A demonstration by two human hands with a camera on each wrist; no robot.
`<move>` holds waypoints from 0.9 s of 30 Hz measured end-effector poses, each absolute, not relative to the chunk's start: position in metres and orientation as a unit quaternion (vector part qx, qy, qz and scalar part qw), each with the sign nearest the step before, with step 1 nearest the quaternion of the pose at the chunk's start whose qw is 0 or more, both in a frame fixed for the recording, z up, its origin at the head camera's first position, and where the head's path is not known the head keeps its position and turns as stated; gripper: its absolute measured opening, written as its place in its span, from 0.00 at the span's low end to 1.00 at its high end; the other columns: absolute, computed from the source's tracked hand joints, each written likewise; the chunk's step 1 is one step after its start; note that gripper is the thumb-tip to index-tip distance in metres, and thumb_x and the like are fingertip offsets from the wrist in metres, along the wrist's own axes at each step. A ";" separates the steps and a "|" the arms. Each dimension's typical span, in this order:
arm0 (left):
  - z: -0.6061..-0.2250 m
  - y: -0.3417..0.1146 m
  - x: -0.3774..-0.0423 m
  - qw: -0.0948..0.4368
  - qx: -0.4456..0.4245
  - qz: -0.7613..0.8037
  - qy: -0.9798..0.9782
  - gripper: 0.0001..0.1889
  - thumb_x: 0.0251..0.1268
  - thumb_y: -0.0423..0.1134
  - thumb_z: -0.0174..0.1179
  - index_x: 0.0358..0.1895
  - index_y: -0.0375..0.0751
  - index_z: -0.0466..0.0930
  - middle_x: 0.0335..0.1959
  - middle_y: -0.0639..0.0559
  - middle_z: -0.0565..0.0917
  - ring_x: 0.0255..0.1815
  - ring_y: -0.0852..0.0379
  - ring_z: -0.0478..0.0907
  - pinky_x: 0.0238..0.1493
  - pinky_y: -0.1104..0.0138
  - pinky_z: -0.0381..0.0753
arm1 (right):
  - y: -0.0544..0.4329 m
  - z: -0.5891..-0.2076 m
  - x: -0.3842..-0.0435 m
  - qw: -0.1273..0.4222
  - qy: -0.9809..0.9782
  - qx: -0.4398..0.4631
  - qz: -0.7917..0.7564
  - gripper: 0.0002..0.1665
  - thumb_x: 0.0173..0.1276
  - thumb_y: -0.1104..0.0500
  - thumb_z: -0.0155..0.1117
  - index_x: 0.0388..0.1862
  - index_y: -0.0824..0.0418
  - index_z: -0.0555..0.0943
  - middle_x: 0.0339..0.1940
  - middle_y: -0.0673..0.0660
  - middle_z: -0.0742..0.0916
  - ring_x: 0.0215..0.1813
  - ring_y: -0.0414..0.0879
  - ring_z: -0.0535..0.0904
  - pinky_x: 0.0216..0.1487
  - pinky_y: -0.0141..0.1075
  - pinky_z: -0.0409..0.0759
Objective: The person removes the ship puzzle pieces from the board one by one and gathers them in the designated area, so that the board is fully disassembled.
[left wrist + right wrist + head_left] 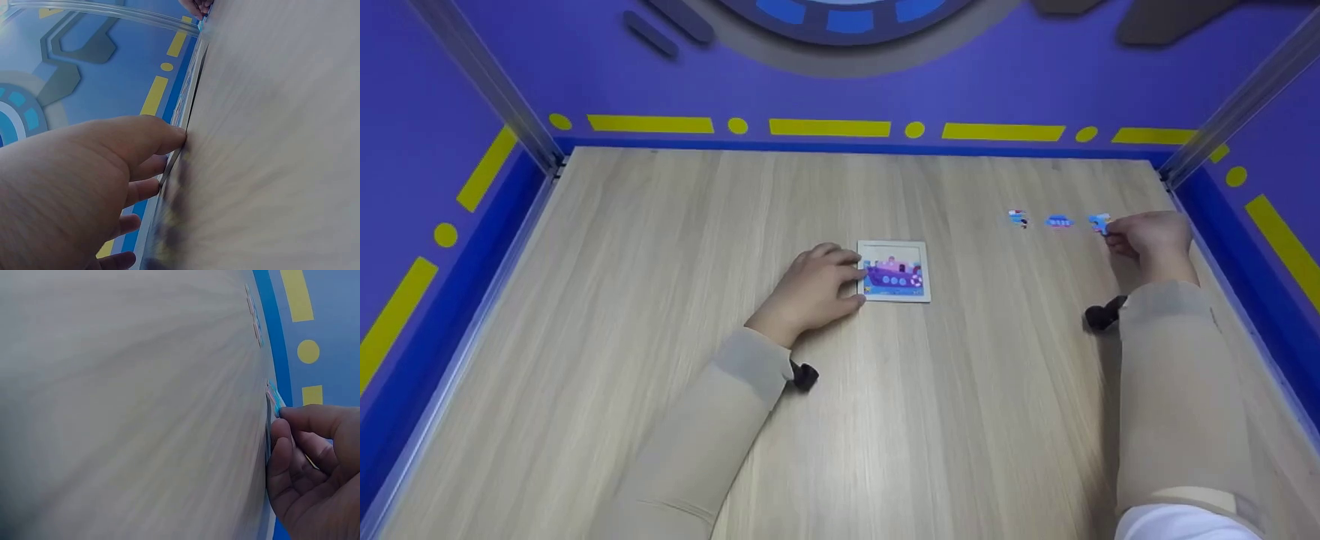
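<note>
My left hand [816, 289] rests at the left edge of a white-framed picture puzzle [928, 271] showing a purple ship. Its fingertips overlap the border, with the thumb [169, 135] by the near corner and the outer fingers extended. At the far right, my right hand [1155, 236] pinches a small blue puzzle piece [275, 398] between thumb and index finger, the other fingers curled. This piece leans up from the wood in the right wrist view. Left of it lie a blue and pink boat-shaped piece [1059, 221] and a red, white and blue piece [1018, 218].
A wood-grain tabletop [660, 285] spreads under everything. Purple-blue panels [840, 97] with yellow marks wall in the back and both sides, joined by metal posts [1237, 97] at the corners. Black wrist cameras [804, 376] jut from below the beige sleeves [1181, 390].
</note>
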State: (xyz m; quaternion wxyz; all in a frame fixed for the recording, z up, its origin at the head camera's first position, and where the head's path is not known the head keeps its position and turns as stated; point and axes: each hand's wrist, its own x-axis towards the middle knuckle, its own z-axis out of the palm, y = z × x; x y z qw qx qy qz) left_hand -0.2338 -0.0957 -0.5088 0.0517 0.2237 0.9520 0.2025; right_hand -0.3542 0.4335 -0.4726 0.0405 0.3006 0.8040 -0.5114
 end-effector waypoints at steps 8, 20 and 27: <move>-0.508 -0.096 -0.235 0.049 0.225 0.206 0.951 0.27 0.81 0.54 0.67 0.76 0.50 0.86 0.85 0.49 0.78 0.91 0.39 0.65 0.93 0.41 0.62 | 0.431 -0.470 -0.352 0.025 0.811 0.279 -0.513 0.21 0.78 0.62 0.74 0.23 0.45 0.88 0.17 0.39 0.88 0.28 0.34 0.89 0.41 0.28 0.93; -0.507 -0.096 -0.236 0.048 0.226 0.204 0.951 0.26 0.81 0.53 0.67 0.75 0.50 0.87 0.84 0.50 0.79 0.90 0.40 0.66 0.92 0.41 0.63 | 0.414 -0.457 -0.350 0.021 0.824 0.256 -0.505 0.08 0.81 0.57 0.73 0.37 0.48 0.90 0.24 0.38 0.89 0.33 0.37 0.88 0.46 0.28 0.93; -0.508 -0.096 -0.234 0.046 0.223 0.214 0.950 0.26 0.80 0.54 0.68 0.74 0.49 0.87 0.83 0.49 0.80 0.90 0.40 0.67 0.93 0.42 0.62 | 0.379 -0.441 -0.353 0.006 0.856 0.197 -0.479 0.08 0.81 0.54 0.72 0.52 0.55 0.91 0.27 0.34 0.88 0.34 0.34 0.89 0.43 0.25 0.91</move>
